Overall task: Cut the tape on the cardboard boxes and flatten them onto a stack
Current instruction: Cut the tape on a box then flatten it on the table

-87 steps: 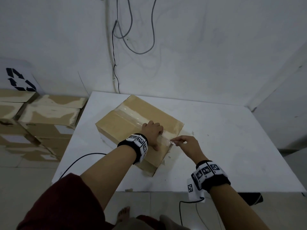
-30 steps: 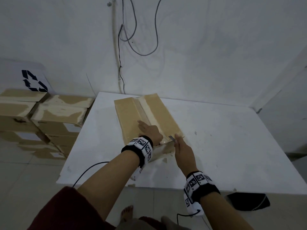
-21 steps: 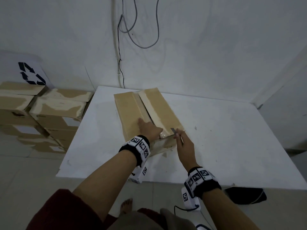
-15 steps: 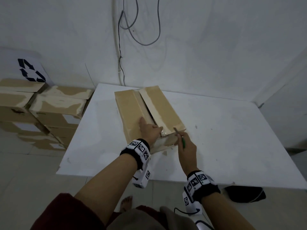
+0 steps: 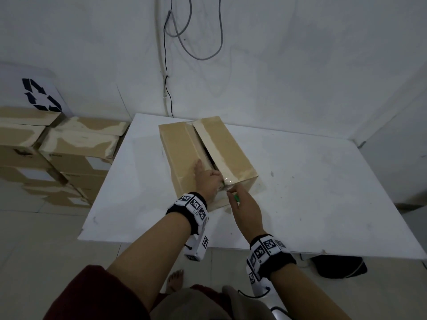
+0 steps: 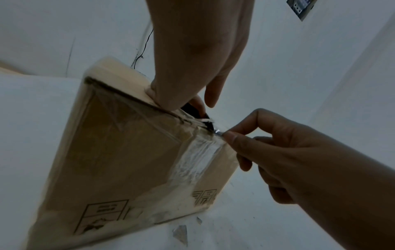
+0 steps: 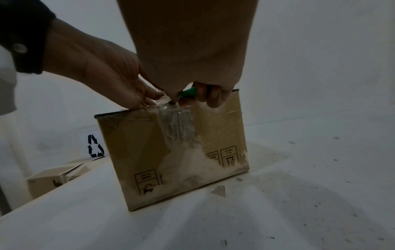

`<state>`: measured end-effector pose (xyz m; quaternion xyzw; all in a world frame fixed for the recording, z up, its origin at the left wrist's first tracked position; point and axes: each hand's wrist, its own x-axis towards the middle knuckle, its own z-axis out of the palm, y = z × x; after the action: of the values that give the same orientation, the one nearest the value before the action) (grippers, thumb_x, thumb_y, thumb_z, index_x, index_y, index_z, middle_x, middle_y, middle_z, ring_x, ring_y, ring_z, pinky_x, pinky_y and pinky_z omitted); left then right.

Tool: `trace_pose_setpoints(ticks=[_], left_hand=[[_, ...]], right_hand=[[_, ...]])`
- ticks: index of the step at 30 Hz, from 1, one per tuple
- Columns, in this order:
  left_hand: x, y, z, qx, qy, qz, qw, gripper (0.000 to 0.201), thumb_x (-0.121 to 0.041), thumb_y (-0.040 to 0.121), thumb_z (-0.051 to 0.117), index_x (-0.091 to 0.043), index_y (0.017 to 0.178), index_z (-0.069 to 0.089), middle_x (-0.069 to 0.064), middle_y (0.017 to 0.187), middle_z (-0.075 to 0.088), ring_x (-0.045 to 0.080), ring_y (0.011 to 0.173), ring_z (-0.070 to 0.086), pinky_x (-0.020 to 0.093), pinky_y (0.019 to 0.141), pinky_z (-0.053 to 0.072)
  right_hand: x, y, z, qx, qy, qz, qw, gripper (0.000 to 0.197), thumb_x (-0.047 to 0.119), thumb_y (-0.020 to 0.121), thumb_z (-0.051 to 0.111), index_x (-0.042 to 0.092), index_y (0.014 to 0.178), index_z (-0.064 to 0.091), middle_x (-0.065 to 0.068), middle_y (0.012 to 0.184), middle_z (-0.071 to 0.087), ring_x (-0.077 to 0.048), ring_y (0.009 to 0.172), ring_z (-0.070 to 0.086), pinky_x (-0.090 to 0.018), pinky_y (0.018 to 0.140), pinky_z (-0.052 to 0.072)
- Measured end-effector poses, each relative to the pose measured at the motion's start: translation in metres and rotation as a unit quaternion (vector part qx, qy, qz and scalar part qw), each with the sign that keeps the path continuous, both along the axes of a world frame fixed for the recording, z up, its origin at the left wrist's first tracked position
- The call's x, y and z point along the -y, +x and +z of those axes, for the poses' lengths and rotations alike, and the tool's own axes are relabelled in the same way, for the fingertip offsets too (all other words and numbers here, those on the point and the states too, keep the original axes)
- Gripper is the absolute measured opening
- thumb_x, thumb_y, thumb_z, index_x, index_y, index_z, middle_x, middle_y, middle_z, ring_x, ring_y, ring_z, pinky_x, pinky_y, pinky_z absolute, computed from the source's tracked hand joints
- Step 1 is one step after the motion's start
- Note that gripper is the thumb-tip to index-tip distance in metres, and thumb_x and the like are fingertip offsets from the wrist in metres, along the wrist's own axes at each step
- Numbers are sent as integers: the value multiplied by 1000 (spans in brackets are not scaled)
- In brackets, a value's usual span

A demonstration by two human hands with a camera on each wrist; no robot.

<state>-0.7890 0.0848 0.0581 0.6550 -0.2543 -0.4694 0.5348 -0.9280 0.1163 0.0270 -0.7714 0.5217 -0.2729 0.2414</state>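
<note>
One cardboard box (image 5: 205, 155) lies on the white tabletop (image 5: 323, 192), toward its left and far half, with its long top seam running from the far edge to the near end. That seam already stands parted along most of its length, a dark gap showing between the two top flaps, so the top cut is judged largely made. The clear tape (image 6: 196, 157) running down over the near end face remains stuck and wrinkled, uncut below the top edge. The right hand (image 5: 246, 209) pinches a small cutter with a green handle (image 7: 188, 92), fingers curled about it, its metal tip at the top edge of the near end, right where the tape folds over. The left hand (image 5: 208, 181) rests on the left top flap at the near end, fingers fairly straight and pressing down, at least one fingertip dipping into the gap; it grips nothing. Interior of the box: only darkness is visible through the gap, contents cannot be determined. Remaining work, as judged: sever the end tape, deal with any tape underneath, which is out of view, open and flatten the box, and place it on a stack. Several more closed cardboard boxes (image 5: 76, 148) stand piled on the floor to the left of the tabletop, apparently untouched. No flattened stack is visible.
</note>
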Motion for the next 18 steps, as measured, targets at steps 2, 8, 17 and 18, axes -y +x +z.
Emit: trace_pose_setpoints(ticks=[2, 8, 17, 18], left_hand=[[1, -1, -5, -60, -8, 10, 998, 61, 11, 88, 52, -6, 144, 34, 17, 142, 41, 26, 114, 50, 37, 77, 53], [4, 3, -11, -89, -30, -2, 996, 91, 15, 86, 54, -26, 150, 3, 13, 98, 56, 19, 78, 57, 21, 57, 52], [5, -2, 2, 264, 142, -137, 944, 55, -58, 89, 55, -7, 100, 73, 11, 161, -1, 25, 148, -4, 35, 120, 2], [7, -5, 6, 313, 173, -142, 923, 66, -67, 86, 51, -6, 101, 72, 13, 161, -2, 26, 148, -5, 35, 119, -1]], right_hand=[[1, 2, 2, -20, -3, -4, 1000, 11, 33, 103, 44, 24, 96, 48, 8, 88, 55, -13, 72, 53, -32, 54, 42], [-2, 11, 6, -24, -2, -24, 999, 10, 25, 103, 42, 19, 98, 46, 0, 87, 53, -21, 71, 51, -37, 56, 42], [2, -24, 5, 13, 8, -76, 997, 12, 37, 96, 55, 30, 101, 47, 15, 87, 59, -5, 75, 59, -25, 58, 46], [-2, -29, 6, 23, 10, -86, 996, 18, 36, 92, 60, 31, 101, 45, 17, 85, 58, -2, 74, 58, -21, 56, 44]])
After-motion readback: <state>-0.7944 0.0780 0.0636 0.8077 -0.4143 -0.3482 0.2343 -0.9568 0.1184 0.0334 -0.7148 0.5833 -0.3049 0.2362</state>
